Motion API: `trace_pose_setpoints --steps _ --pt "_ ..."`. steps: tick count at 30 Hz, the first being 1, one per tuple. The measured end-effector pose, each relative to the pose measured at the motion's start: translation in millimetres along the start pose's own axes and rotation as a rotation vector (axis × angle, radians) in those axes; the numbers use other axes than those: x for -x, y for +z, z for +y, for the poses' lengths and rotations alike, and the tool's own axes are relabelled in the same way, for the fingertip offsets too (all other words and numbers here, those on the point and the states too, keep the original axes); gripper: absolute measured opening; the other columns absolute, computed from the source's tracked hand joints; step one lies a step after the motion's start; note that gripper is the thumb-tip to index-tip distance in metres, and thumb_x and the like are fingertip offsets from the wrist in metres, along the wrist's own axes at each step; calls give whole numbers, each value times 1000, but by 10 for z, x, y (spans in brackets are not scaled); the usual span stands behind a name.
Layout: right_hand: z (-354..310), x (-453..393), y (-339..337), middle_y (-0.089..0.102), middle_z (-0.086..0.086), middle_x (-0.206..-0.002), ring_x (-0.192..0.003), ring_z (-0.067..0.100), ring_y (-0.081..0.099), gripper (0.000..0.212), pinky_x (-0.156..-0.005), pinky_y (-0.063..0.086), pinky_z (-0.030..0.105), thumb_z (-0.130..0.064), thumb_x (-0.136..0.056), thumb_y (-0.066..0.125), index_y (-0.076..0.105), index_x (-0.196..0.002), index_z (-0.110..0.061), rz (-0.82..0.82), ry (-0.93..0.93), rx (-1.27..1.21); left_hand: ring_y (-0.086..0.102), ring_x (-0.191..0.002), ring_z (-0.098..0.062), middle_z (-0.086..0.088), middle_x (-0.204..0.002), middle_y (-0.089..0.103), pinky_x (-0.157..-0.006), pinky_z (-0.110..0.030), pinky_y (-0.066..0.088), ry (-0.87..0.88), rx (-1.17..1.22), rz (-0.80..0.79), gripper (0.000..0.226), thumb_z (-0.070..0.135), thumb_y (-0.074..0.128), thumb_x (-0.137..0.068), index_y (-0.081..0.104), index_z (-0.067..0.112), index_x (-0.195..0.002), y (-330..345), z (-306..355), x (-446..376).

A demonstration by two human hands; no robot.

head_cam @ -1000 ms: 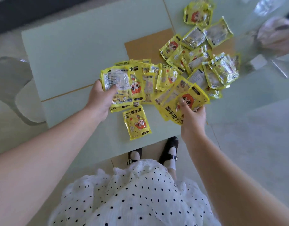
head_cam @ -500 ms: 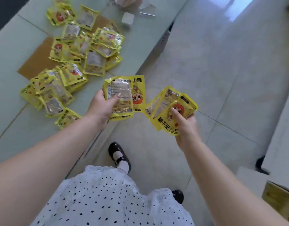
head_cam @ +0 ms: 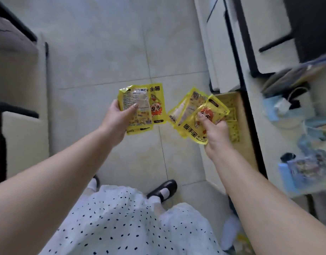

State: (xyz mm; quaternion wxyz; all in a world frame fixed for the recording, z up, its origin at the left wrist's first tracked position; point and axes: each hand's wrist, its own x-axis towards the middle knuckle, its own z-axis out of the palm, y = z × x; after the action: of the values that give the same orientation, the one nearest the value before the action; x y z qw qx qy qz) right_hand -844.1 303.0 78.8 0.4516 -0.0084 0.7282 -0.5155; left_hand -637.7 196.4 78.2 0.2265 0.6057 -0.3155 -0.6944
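Observation:
My left hand [head_cam: 116,120] grips a small stack of yellow hand-warmer packets [head_cam: 140,103] above the tiled floor, thumb pressed on the top one. My right hand [head_cam: 214,133] grips another fan of the same yellow packets [head_cam: 192,115], thumb on a packet with an orange cartoon figure. Just beyond my right hand, an open cardboard box [head_cam: 245,144] sits on the floor with more yellow packets [head_cam: 232,116] lying inside it.
Pale floor tiles [head_cam: 107,52] fill the middle. White furniture with dark edges [head_cam: 232,43] stands at the upper right. A surface at the right holds blurred bags and coloured items [head_cam: 296,100]. A dark-edged unit [head_cam: 15,89] lines the left. My shoes [head_cam: 165,188] and dotted skirt are below.
I have turned away from the table of packets toward the right. Both hands keep their packets and now hang over the floor, the right one beside the open box.

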Motion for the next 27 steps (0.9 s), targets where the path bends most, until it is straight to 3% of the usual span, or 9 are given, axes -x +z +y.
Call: trace_pose_setpoints --steps 4,8,10,12,14,19,25,27 --pt "62 -50 -1217 69 11 -103 -94 29 67 28 -76 57 44 -13 -77 75 61 -102 -12 176 81 -126 66 -102 -29 -15 -118 63 -86 -51 54 -53 -137 -96 37 10 59 -91 47 8 -126 1099 -278 157" --pt "275 2 -2149 67 9 -97 -80 21 66 29 -47 54 29 -12 -82 71 57 -108 -11 331 180 -311 67 -96 -26 -13 -113 65 -81 -46 56 -66 -290 -201 32 9 59 -91 48 8 -120 2009 -531 256" --pt "473 20 -2463 66 9 -104 -87 24 66 36 -57 58 36 -19 -81 73 56 -112 -14 391 215 -351 67 -95 -23 -10 -108 65 -79 -42 56 -65 -382 -253 28 9 58 -91 49 10 -118 2357 -659 257" --pt "691 13 -2681 65 7 -113 -100 25 64 41 -80 57 47 -24 -80 74 55 -115 -17 452 253 -362 67 -98 -24 -8 -108 66 -84 -45 56 -64 -494 -303 25 11 58 -91 51 13 -115 2641 -796 212" --pt "881 -39 -2821 65 5 -114 -103 25 64 37 -89 54 48 -25 -81 73 56 -112 -18 506 282 -400 67 -100 -24 -7 -109 66 -88 -47 55 -63 -602 -342 23 13 59 -91 53 14 -113 2888 -938 112" --pt "1332 -362 -2945 69 2 -106 -99 25 66 16 -88 54 48 -21 -83 71 60 -92 -28 567 298 -526 68 -96 -24 -6 -108 68 -88 -47 55 -37 -853 -396 26 19 64 -88 54 15 -111 3389 -1321 -370" --pt "1878 -1187 -2976 69 7 -113 -102 28 66 37 -84 55 50 -18 -83 70 59 -118 -20 615 287 -650 67 -99 -27 -7 -110 68 -90 -50 53 15 -1115 -571 27 21 66 -84 57 16 -110 3922 -1849 -1298" --pt "2085 -1517 -2983 69 5 -112 -103 27 66 37 -88 53 51 -19 -81 73 60 -115 -23 628 289 -662 67 -97 -27 -6 -108 69 -88 -50 54 28 -1189 -618 27 26 66 -84 57 20 -108 4063 -2048 -1608"
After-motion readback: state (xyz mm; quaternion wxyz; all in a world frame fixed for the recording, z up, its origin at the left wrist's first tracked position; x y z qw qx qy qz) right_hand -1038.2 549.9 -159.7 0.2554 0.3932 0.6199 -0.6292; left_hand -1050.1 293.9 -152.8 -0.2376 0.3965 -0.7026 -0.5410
